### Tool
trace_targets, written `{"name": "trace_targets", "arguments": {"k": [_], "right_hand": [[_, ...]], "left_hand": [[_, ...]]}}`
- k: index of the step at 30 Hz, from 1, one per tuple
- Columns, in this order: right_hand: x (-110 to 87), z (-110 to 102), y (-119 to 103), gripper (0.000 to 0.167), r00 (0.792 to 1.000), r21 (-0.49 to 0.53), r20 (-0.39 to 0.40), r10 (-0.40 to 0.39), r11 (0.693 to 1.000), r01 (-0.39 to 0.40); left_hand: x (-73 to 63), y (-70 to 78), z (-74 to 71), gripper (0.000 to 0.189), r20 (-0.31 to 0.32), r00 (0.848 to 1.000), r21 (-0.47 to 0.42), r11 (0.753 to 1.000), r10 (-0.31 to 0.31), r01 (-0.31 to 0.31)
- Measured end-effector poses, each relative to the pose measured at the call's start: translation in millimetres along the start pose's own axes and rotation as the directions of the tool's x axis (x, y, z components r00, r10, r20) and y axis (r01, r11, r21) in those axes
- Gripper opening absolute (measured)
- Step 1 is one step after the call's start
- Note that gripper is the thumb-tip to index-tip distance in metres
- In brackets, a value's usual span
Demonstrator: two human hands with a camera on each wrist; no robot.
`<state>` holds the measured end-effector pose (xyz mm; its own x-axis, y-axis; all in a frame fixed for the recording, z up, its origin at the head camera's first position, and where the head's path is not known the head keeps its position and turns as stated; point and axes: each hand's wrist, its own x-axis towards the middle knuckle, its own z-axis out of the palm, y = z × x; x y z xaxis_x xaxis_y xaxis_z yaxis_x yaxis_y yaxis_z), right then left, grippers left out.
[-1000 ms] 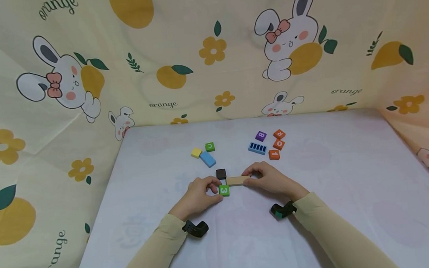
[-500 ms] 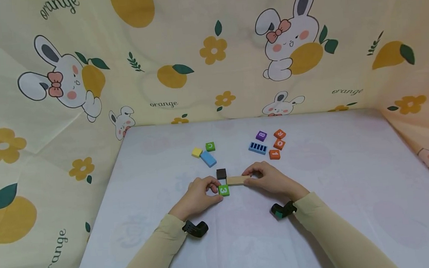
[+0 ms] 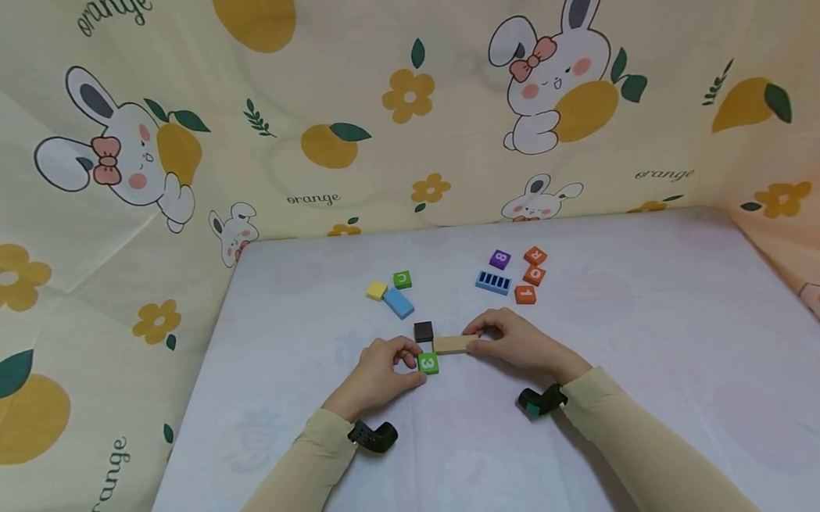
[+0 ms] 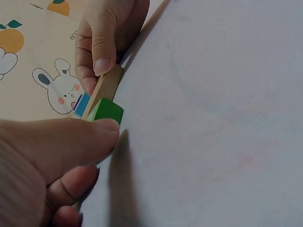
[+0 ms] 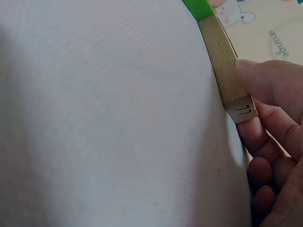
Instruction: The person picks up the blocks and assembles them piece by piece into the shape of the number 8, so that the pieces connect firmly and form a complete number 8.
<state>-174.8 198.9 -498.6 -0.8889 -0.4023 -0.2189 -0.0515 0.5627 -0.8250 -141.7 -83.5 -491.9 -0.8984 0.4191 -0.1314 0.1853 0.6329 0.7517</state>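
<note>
My left hand [image 3: 380, 374] pinches a green number block [image 3: 427, 363] marked 3, with the thumb at its near side; in the left wrist view the thumb lies against the green block [image 4: 108, 111]. A plain wooden block [image 3: 451, 345] lies lengthwise to the right, its left end near the green one. Thumb and fingers of my right hand [image 3: 517, 345] grip its right end. In the right wrist view the wooden block [image 5: 225, 61] has 77-like marks on its end face. Just beyond the green block sits a dark brown square block [image 3: 423, 332].
Behind, to the left, lie a yellow block [image 3: 377, 291], a blue block [image 3: 399, 303] and a green letter block [image 3: 401, 280]. Farther right are a purple block [image 3: 499, 259], a blue block with dark bars [image 3: 493, 282] and orange blocks [image 3: 525, 294]. A printed cloth [image 3: 342, 72] hangs behind the table.
The green block has shifted very slightly to the left between the first frame and now. Both hands stay in place.
</note>
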Motion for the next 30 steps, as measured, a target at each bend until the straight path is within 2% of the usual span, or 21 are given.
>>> {"name": "trace_targets", "arguments": {"k": [8, 10, 16, 21, 25, 30], "right_hand": [[-1.2, -1.7, -2.8, 0.033, 0.997, -0.001, -0.041, 0.065, 0.998, -0.065], [-2.7, -6.2, -1.5, 0.037, 0.997, 0.021, -0.050, 0.057, 0.998, -0.056], [-13.1, -35.8, 1.5, 0.040, 0.987, 0.054, -0.158, 0.041, 0.998, -0.033], [-17.7, -63.9, 11.4, 0.050, 0.964, 0.008, -0.256, 0.077, 0.997, -0.077], [-20.6, -76.9, 21.0, 0.057, 0.952, 0.001, -0.276, 0.128, 0.991, -0.133], [-22.0, -83.3, 31.3, 0.058, 0.947, -0.009, -0.275, 0.164, 0.985, -0.173]], "left_hand": [[-2.4, -3.2, -4.2, 0.030, 0.016, 1.000, -0.037, 0.999, 0.004, -0.003], [-2.0, -4.1, -4.2, 0.031, 0.025, 1.000, -0.044, 0.999, -0.001, 0.002], [-0.7, -6.1, -3.6, 0.031, 0.046, 0.999, -0.060, 0.998, -0.017, 0.020], [-1.0, -6.5, -3.1, 0.030, 0.035, 0.999, -0.057, 0.998, -0.016, 0.018], [-1.7, -6.7, -2.3, 0.030, 0.040, 0.999, -0.047, 0.999, -0.017, 0.019], [-2.2, -4.5, -2.7, 0.031, 0.049, 0.999, -0.051, 0.999, -0.015, 0.018]]}}
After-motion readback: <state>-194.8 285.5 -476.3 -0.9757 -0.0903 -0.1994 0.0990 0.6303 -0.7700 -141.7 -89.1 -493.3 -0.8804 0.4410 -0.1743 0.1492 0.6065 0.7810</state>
